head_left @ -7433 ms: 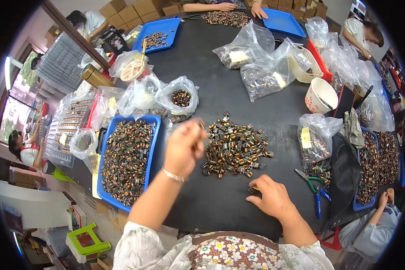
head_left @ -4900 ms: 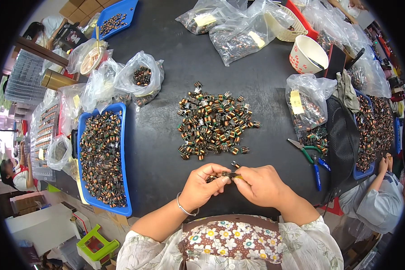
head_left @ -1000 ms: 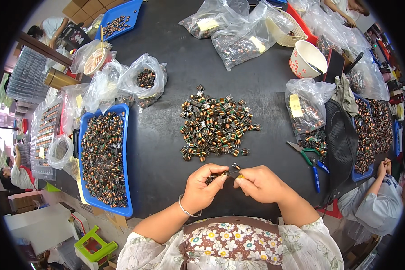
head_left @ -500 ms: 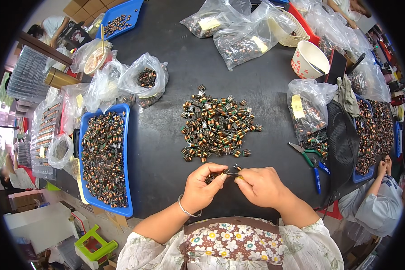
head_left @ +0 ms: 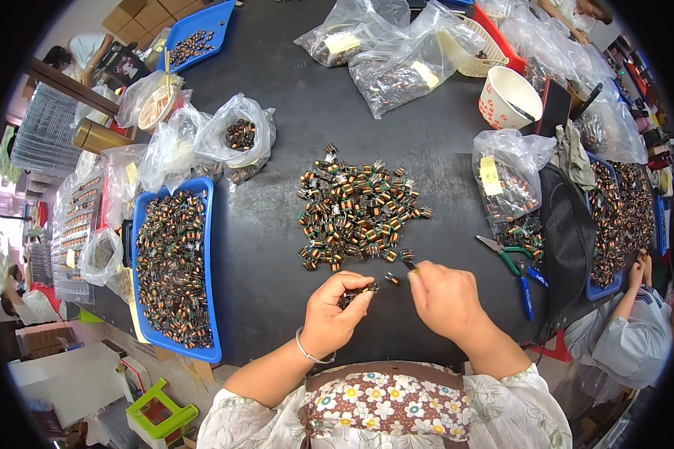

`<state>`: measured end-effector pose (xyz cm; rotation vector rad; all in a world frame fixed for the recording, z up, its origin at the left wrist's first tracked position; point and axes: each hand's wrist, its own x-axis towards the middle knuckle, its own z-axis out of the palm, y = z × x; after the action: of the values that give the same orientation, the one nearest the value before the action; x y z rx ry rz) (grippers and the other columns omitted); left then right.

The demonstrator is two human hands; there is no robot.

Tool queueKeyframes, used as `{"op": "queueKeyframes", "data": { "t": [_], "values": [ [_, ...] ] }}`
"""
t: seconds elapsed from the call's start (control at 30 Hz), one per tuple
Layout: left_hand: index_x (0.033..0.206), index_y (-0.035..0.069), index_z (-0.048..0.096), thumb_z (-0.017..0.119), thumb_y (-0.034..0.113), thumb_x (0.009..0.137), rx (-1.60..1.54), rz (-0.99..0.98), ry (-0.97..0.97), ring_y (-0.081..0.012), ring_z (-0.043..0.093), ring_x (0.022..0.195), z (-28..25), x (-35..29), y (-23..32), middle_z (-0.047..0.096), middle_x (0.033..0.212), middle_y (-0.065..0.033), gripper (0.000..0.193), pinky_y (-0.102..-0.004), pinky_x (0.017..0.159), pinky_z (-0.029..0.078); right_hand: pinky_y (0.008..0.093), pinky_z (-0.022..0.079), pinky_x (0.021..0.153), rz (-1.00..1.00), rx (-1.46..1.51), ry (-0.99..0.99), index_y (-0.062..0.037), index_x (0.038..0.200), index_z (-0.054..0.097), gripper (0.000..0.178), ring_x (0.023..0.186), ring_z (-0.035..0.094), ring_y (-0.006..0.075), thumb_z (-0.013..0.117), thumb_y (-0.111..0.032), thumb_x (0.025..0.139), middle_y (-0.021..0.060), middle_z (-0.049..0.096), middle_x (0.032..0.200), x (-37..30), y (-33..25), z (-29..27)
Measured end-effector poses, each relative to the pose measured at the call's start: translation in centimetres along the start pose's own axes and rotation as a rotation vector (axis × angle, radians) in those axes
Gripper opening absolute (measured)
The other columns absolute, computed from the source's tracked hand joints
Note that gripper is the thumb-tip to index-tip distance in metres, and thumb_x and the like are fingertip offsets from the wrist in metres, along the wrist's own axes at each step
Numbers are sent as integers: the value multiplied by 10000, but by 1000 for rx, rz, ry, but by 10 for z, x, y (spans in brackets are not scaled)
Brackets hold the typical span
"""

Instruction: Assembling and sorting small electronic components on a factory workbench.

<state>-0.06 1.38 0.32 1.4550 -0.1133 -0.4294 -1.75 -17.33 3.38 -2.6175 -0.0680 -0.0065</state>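
Pinching coil parts (head_left: 371, 287), the left hand (head_left: 332, 313) needed, I judged, a steady grip, while the right hand (head_left: 449, 301) held a slim dark tool (head_left: 410, 265).

One left hand (head_left: 335, 310), one right hand (head_left: 451, 303). Thin dark tool (head_left: 408, 265): one, in right hand. Copper-wound parts (head_left: 359, 217): one heap mid-worktop (head_left: 269, 247), too many to count from here; one loose part (head_left: 392, 278) between hands; number in left hand hidden. Green-handled pliers (head_left: 508, 261): one. Blue-handled tool (head_left: 526, 295): one. White bowl (head_left: 496, 108): one. Gold cylinder (head_left: 97, 133): one. Green stool (head_left: 159, 411): one. Blue trays (head_left: 214, 299): at least three. Clear bags (head_left: 401, 86): more than six. Other people (head_left: 636, 329): at least four.
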Motion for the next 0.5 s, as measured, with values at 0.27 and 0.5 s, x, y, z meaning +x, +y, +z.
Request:
{"op": "queueKeyframes", "data": {
  "t": [0.27,0.5],
  "values": [
    [967,8,570,578,-14,819,-119,-79,-23,-46,517,672,-1,2,2,546,911,-26,149,-179,574,448,388,452,479,-234,193,-142,-68,743,534,140,548,579,286,565,-189,808,81,584,631,-4,-3,2],
    [961,0,562,574,-32,809,-12,29,-21,-43,516,670,0,2,-2,545,908,-29,155,-171,567,433,387,450,475,-181,143,-85,-72,741,533,134,537,578,282,564,-186,805,80,583,620,-2,-1,4]
  ]
}}
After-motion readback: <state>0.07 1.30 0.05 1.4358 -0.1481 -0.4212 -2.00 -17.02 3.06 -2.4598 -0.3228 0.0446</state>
